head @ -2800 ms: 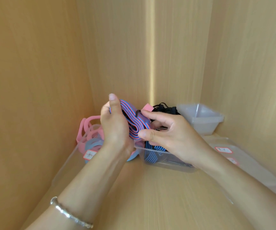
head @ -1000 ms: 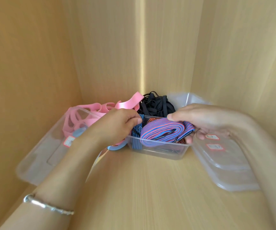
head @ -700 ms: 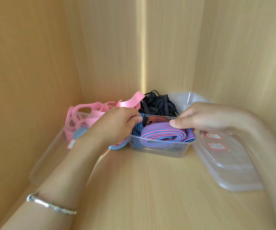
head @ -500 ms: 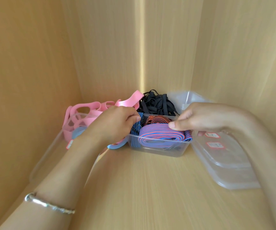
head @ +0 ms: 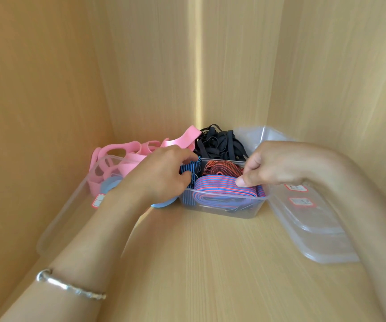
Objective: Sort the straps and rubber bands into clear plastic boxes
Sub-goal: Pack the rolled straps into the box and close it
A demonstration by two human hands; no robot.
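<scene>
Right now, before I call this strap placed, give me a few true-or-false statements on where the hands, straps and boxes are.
1. The right hand presses on the folded striped strap in the middle box. True.
2. The left hand is lifted well clear of the boxes. False: it rests at the middle box's left edge, on a blue striped strap.
3. The black bands lie behind the middle box. True.
4. The pink straps are right of the middle box. False: they are left of it.
5. The lids cover the boxes. False: they lie stacked on the right.
</scene>
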